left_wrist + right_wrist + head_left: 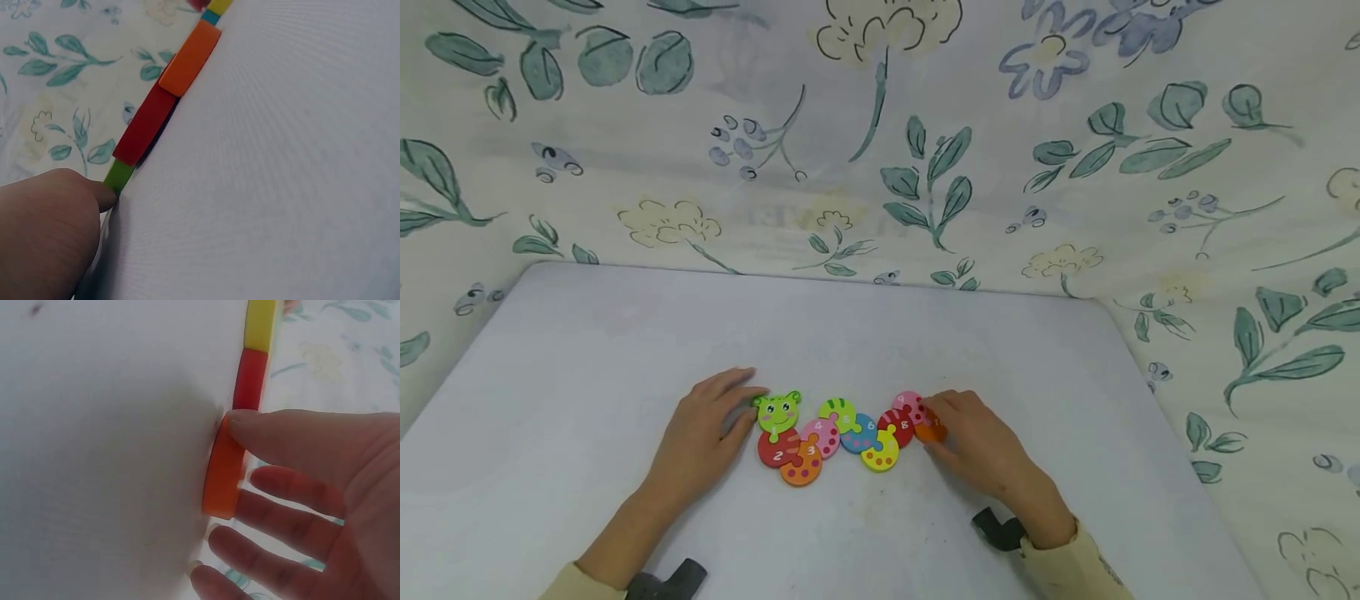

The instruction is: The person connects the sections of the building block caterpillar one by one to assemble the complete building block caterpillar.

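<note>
A jigsaw caterpillar of linked, numbered round pieces lies in a zigzag on the white table. At its left end is the green smiling head piece (778,413), followed by a red piece marked 2 (772,452). My left hand (703,425) rests beside the head, fingers extended, index and thumb tips at its left edge. At the right end, my right hand (977,433) pinches the orange end piece (224,472) between thumb and fingers, partly covering it. The pink piece marked 9 (907,405) and the red piece marked 8 (896,427) adjoin it.
The white tabletop (865,542) extends around the caterpillar. A floral cloth (760,200) hangs behind the table and along its sides. Black wrist mounts (998,530) show below both hands.
</note>
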The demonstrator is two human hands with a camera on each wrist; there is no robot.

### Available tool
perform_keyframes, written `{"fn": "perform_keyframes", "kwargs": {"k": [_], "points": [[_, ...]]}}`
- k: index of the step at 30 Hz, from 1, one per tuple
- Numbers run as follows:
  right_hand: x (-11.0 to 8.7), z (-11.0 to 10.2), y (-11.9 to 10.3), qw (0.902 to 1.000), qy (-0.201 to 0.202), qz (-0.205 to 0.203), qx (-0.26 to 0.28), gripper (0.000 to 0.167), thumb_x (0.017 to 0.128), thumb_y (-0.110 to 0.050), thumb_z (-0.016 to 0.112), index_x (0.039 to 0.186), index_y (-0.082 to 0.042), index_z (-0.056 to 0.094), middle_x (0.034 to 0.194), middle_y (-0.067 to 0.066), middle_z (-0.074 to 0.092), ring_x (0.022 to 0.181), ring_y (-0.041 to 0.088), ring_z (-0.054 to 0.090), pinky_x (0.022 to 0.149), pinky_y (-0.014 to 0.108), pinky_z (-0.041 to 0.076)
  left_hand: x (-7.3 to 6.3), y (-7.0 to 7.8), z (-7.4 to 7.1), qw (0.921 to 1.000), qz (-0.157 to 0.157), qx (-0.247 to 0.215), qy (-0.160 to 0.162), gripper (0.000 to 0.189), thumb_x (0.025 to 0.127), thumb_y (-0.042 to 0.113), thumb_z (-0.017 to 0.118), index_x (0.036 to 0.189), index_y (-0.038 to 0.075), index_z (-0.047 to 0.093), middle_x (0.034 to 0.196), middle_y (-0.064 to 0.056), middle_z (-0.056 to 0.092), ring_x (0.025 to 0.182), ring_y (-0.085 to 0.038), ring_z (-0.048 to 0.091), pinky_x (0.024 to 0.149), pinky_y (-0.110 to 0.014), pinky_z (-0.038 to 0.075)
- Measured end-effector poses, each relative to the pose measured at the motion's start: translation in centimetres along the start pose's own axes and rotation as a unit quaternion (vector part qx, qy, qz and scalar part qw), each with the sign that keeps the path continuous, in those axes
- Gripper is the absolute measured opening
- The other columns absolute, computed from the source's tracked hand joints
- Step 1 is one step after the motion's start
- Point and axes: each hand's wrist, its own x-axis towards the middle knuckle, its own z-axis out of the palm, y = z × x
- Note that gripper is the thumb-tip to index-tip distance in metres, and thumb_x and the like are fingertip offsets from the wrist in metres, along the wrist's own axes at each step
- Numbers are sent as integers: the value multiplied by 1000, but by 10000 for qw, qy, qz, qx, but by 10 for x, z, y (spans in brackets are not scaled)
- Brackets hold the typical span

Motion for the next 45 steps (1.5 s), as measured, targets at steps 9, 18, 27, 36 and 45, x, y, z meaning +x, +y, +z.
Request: {"fn": "perform_keyframes", "kwargs": {"k": [9, 18, 27, 36, 45], "points": [[12, 5, 10, 9993, 145, 282, 181, 60, 84, -29, 89, 137, -12, 65, 131, 3, 66, 118, 22, 56, 94, 35, 58, 7, -7, 2, 10000, 27, -38, 58, 47, 92, 6, 77, 136, 3, 64, 146, -15, 58, 138, -40, 47, 108, -68, 40], [32, 19, 11, 9982, 77, 487, 341, 61, 86, -28, 88, 138, -10, 63, 132, 6, 64, 116, 24, 58, 95, 38, 59, -8, -25, 1, 9994, -345, 29, -57, 45, 94, 10, 75, 137, 6, 64, 149, -12, 57, 141, -39, 46, 110, -68, 37], [39, 7, 22, 9953, -343, 882, 214, 67, 88, -28, 86, 144, -5, 58, 138, 19, 57, 122, 36, 55, 99, 53, 57, -8, -28, 5, 9993, -290, 21, 219, 49, 94, 8, 76, 140, 6, 61, 148, -11, 57, 141, -38, 46, 111, -67, 37], [25, 1, 32, 9964, -199, 820, -109, 59, 86, -33, 87, 135, -8, 67, 134, 17, 59, 116, 37, 56, 88, 56, 59, 3, -23, 15, 9994, -309, 139, 119, 54, 92, 17, 80, 142, 6, 60, 150, -12, 55, 142, -37, 46, 113, -65, 37], [29, 10, 35, 9985, 238, 481, -44, 54, 87, -37, 86, 133, -13, 71, 121, 14, 64, 105, 32, 60, 83, 46, 61, 9, -15, 10, 9995, -217, 232, -27, 55, 91, 18, 81, 140, 4, 62, 149, -14, 56, 140, -38, 47, 113, -65, 38]]}}
